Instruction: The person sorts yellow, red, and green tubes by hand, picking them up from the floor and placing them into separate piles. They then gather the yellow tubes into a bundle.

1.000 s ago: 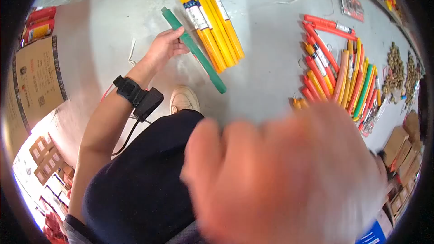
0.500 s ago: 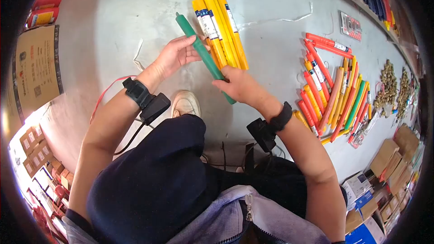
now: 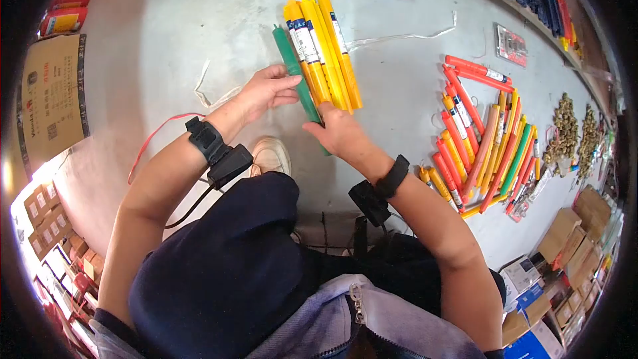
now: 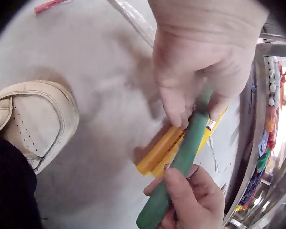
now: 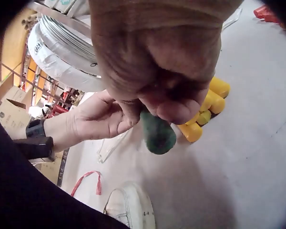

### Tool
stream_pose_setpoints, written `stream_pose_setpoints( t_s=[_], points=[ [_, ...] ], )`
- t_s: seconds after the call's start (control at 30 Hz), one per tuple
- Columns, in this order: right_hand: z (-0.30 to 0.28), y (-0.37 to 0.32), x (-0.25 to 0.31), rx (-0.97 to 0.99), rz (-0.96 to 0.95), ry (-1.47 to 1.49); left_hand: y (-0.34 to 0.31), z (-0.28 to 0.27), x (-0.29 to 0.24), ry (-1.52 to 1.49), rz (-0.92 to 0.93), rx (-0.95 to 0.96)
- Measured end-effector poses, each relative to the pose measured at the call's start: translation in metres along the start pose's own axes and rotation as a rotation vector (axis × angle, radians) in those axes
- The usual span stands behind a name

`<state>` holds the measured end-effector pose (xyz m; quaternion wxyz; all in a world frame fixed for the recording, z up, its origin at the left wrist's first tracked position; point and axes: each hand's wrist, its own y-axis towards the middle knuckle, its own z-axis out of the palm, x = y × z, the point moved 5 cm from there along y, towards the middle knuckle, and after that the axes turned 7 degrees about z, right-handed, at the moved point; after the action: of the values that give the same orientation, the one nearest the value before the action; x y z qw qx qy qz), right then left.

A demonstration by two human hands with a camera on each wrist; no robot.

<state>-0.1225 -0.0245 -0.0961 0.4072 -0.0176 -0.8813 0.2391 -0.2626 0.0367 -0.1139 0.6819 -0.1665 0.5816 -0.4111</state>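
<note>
A long green tube (image 3: pixel 286 50) lies slantwise across the two hands, beside the left edge of a bundle of yellow tubes (image 3: pixel 342 66) with white and dark blue labels. My left hand (image 3: pixel 271 92) holds the green tube around its middle, thumb over the top. Nearer the body, my right hand (image 3: pixel 342 131) grips its lower end. In the left wrist view the right thumb (image 4: pixel 177 183) presses along the green surface. The rounded end of the green tube (image 5: pixel 159 138) points out below the right fingers in the right wrist view, with the yellow ends close beside it.
On the floor to the right lies a spread of red, yellow and green tubes (image 3: pixel 465 126). Beyond them are heaps of brass-coloured fittings (image 3: pixel 565 129). A white strip (image 3: pixel 405 38) trails behind the yellow bundle. A cardboard box (image 3: pixel 56 93) stands at left; a shoe (image 3: pixel 271 156) is below the hands.
The right hand came down from close to the camera and took hold of the green tube's lower end. The tube has since moved right, up against the yellow bundle.
</note>
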Motion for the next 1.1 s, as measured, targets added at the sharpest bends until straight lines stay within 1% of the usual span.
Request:
stream_pose_setpoints(
  t_s=[0.07,0.13,0.37,0.47,0.7,0.77,0.9,0.97,1.1],
  points=[
    [-0.004,-0.001,0.007,-0.007,-0.029,-0.039,0.001,-0.001,-0.002,0.003,0.055,-0.059],
    [-0.006,-0.005,0.015,0.041,-0.075,-0.072,0.002,-0.004,-0.004,0.038,0.058,-0.072],
    [-0.002,-0.009,0.019,0.064,-0.12,-0.221,0.0,-0.015,-0.008,0.21,0.062,-0.175],
    [0.001,-0.008,0.015,0.03,-0.158,-0.211,0.001,-0.012,-0.008,0.204,0.06,-0.163],
    [-0.001,-0.011,0.013,0.017,-0.192,-0.325,0.013,-0.01,-0.01,0.261,0.059,-0.182],
    [-0.001,-0.011,0.011,0.006,-0.195,-0.346,0.015,-0.01,-0.013,0.306,0.078,-0.211],
    [0.001,-0.011,0.007,0.005,-0.201,-0.377,0.021,-0.008,-0.015,0.4,0.068,-0.183],
    [-0.001,-0.011,0.008,0.0,-0.21,-0.379,0.025,-0.01,-0.015,0.461,0.081,-0.205],
    [-0.003,-0.011,0.007,0.016,-0.2,-0.36,0.032,-0.012,-0.012,0.486,0.113,-0.242]
  ],
)
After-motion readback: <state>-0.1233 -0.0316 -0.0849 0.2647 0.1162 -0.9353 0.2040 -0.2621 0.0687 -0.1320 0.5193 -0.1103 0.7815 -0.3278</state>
